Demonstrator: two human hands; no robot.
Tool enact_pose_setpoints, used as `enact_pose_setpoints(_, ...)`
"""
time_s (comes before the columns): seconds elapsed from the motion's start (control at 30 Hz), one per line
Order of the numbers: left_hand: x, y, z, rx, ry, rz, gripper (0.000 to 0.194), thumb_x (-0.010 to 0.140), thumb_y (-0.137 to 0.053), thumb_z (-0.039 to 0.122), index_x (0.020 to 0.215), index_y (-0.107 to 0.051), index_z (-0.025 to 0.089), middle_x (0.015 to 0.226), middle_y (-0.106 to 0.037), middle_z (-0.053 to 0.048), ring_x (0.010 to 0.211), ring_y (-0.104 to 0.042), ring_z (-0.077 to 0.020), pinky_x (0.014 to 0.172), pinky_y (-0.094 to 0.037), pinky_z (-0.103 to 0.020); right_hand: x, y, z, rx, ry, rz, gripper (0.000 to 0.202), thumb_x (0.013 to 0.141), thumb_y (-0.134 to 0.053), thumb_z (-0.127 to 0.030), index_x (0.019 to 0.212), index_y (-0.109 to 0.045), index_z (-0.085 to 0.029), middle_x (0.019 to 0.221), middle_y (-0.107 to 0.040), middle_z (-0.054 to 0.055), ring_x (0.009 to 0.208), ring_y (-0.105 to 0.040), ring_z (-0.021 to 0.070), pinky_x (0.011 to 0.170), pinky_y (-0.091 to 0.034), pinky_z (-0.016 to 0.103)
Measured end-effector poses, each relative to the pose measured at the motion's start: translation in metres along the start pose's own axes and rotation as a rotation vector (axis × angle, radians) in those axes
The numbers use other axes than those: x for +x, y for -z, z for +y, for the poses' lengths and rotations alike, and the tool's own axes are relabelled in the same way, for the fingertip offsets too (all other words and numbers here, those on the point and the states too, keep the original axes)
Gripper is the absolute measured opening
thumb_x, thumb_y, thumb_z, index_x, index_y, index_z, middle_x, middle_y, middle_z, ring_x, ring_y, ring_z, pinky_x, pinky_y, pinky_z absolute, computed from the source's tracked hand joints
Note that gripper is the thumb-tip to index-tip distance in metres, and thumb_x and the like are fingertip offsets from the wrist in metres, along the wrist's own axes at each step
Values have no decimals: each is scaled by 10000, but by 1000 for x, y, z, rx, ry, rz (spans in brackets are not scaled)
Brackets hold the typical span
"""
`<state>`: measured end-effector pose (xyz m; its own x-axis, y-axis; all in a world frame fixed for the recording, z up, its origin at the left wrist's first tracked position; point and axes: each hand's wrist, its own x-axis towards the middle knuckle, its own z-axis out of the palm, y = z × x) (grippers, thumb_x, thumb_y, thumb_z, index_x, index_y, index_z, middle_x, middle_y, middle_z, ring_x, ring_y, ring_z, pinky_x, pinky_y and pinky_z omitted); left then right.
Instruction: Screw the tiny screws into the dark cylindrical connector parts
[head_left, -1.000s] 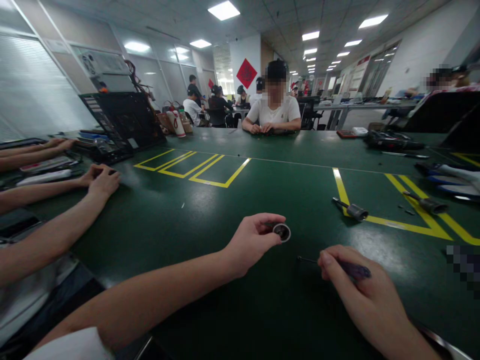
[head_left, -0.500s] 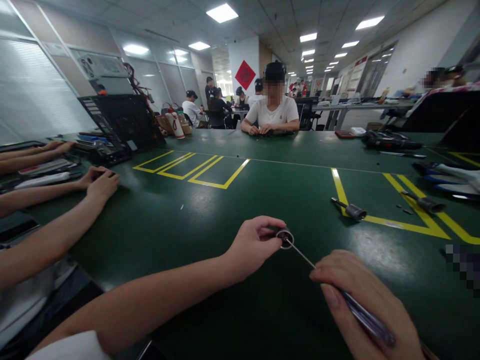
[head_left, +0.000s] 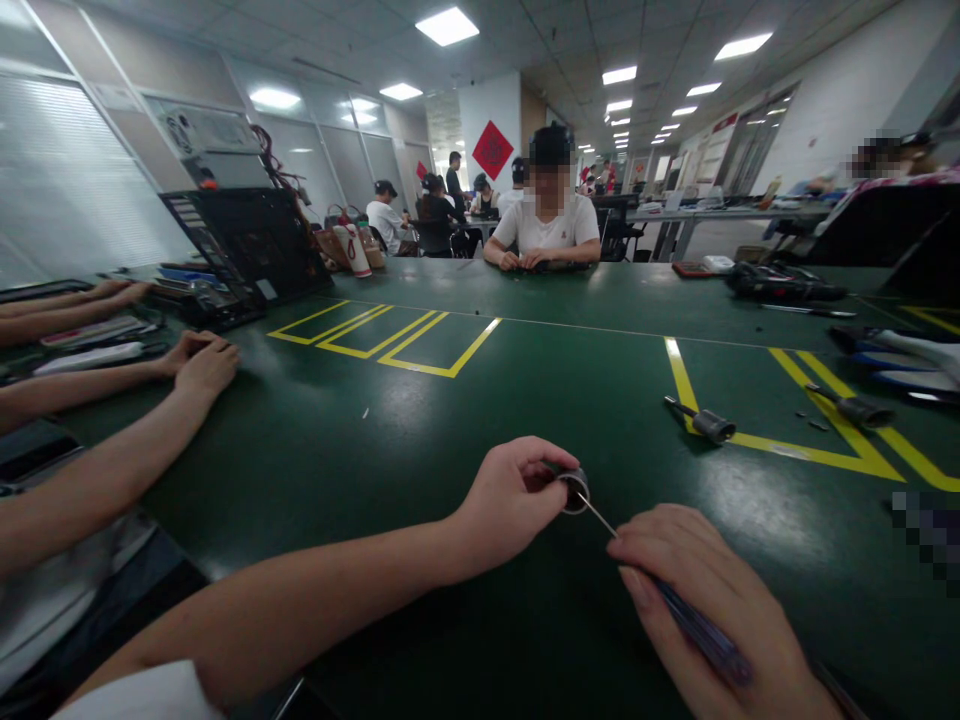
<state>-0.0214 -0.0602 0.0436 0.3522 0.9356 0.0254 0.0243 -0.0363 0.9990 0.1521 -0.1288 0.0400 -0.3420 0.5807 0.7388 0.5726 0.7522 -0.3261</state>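
My left hand [head_left: 516, 500] has its thumb and fingers closed around a hole saw [head_left: 582, 502], a grey metal cup whose open round end faces me. Its far side is hidden behind the fingers. In my right hand [head_left: 694, 555] is a screwdriver [head_left: 701, 632] with a purplish translucent handle. The thin shaft points left and its tip goes into the cup's mouth; what it touches inside cannot be made out. Two more tools of this cup shape lie to the right: a nearer hole saw [head_left: 712, 427] and a farther hole saw [head_left: 864, 411].
Yellow tape outlines [head_left: 454, 375] mark the green table [head_left: 360, 480]. Small dark bits [head_left: 817, 425] lie by the hole saws. A co-worker's hands [head_left: 206, 365] rest at left. Across the table sits a person in a white shirt [head_left: 551, 230]. Gloves [head_left: 911, 355] lie at right.
The hole saw has moved slightly right and down, and its mouth has tilted. My right hand has shifted a little left, with the screwdriver tip still inside the cup.
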Motion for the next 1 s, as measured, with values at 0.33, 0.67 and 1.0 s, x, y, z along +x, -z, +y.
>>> enact_pose_setpoints(0.33,-1,-1,6,137,-79,56,190,677,-573,22,822,-682,76,916,-677,-100,819,-668,-164,752,-567,-286,2,1,-2,-45,62,8,184,817,-492,-105,969,-570,-176,819,-677,45,802,-647,167,778,-499,307)
enact_pose_setpoints(0.67,-2,-3,5,101,-30,47,198,676,-589,45,835,-695,97,895,-716,-97,818,-683,-187,771,-570,-320,12,2,-9,-116,132,-10,192,767,-464,-53,822,-583,-193,700,-686,21,664,-659,161,699,-516,295)
enact_pose_setpoints(1.0,-2,-2,4,86,-8,44,225,683,-588,58,881,-689,88,908,-720,-102,832,-686,-191,794,-562,-323,6,1,-8,-167,165,-47,203,784,-467,-46,832,-620,-170,739,-705,34,699,-663,165,733,-517,310)
